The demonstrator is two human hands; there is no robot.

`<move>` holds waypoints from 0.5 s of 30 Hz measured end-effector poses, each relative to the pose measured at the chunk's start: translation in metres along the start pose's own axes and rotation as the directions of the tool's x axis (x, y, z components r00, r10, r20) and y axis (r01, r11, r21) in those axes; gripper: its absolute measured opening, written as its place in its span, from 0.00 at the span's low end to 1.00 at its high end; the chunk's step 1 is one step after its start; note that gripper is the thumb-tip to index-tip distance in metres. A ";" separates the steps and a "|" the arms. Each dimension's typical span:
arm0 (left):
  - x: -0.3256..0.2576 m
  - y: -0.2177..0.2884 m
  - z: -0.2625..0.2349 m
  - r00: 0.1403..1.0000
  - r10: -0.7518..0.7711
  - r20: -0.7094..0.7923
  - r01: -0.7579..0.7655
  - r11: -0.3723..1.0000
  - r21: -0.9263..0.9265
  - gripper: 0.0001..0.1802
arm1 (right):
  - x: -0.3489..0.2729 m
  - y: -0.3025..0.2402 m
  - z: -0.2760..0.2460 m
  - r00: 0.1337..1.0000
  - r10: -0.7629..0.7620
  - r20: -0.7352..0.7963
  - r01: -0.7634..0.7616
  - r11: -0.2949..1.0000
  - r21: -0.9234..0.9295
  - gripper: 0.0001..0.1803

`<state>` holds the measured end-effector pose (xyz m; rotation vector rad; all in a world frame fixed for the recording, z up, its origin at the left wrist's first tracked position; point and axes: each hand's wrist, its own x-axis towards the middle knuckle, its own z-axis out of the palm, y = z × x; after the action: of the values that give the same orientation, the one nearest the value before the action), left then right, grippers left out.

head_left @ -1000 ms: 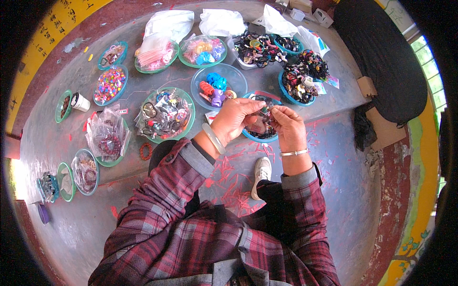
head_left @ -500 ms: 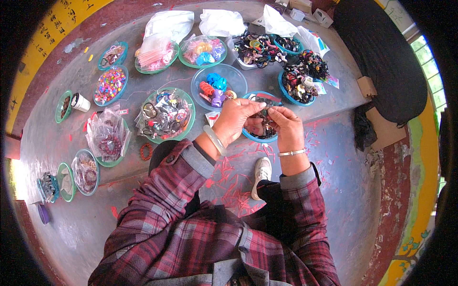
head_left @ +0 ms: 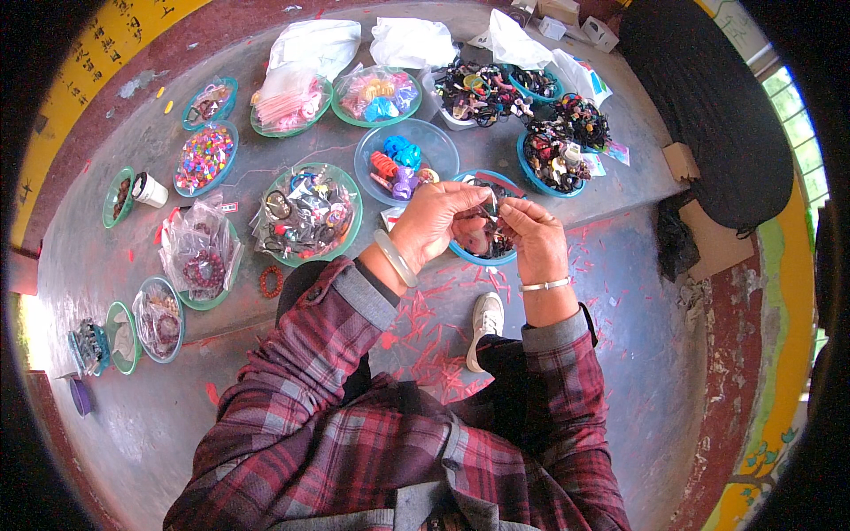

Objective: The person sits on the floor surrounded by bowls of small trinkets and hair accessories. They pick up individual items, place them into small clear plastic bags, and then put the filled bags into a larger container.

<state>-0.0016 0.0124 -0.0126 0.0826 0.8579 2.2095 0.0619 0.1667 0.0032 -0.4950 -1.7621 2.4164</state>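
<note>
My left hand point(head_left: 431, 219) and my right hand point(head_left: 537, 237) meet above a blue-rimmed basin point(head_left: 482, 259) of dark small items. Each has thumb and finger pinched at a small, thin, partly shiny piece point(head_left: 493, 202) between them, too small to name. A pale bangle point(head_left: 396, 257) circles my left wrist, and a silver-coloured bracelet point(head_left: 544, 284) my right. Just beyond my left hand, a clear basin point(head_left: 365, 159) holds blue, red and purple coiled pieces. Right of my hands, another blue basin point(head_left: 529, 173) is heaped with dark hair ties point(head_left: 567, 146).
Left stand a green basin point(head_left: 357, 221) of bagged trinkets, a basin of colourful beads point(head_left: 205, 159) and bagged bracelets point(head_left: 204, 270). White plastic bags point(head_left: 412, 42) lie at the back. Red scraps point(head_left: 434, 345) litter the floor around my shoe point(head_left: 486, 323). A long black-covered object point(head_left: 699, 106) stands right.
My fingertips have shifted slightly at the small piece, and a pale, shiny bit now shows between them. The basins and their contents stay in place.
</note>
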 end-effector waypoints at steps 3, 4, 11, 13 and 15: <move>0.001 -0.003 -0.003 1.000 0.002 -0.020 -0.004 0.997 -0.076 0.07 | -0.001 -0.002 0.002 1.000 0.017 0.019 -0.019 0.994 0.107 0.06; 0.002 -0.004 -0.004 1.000 0.004 -0.029 -0.008 0.994 -0.107 0.07 | -0.001 -0.002 0.001 1.000 0.019 0.023 -0.022 0.993 0.120 0.06; 0.006 -0.002 -0.002 0.999 -0.045 0.031 0.050 0.975 -0.216 0.06 | 0.000 -0.003 -0.001 0.998 0.033 0.052 -0.042 0.983 0.181 0.06; 0.007 -0.004 -0.004 0.999 -0.043 0.018 0.046 0.981 -0.190 0.06 | 0.000 -0.003 -0.003 0.998 0.046 0.048 -0.053 0.988 0.145 0.06; 0.007 -0.007 -0.007 1.000 -0.016 0.008 0.017 0.993 -0.114 0.06 | 0.003 0.001 -0.006 0.997 0.066 0.037 -0.069 0.994 0.081 0.06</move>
<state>-0.0047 0.0167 -0.0234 0.0280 0.7248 2.2363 0.0614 0.1723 0.0007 -0.5154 -1.6772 2.5456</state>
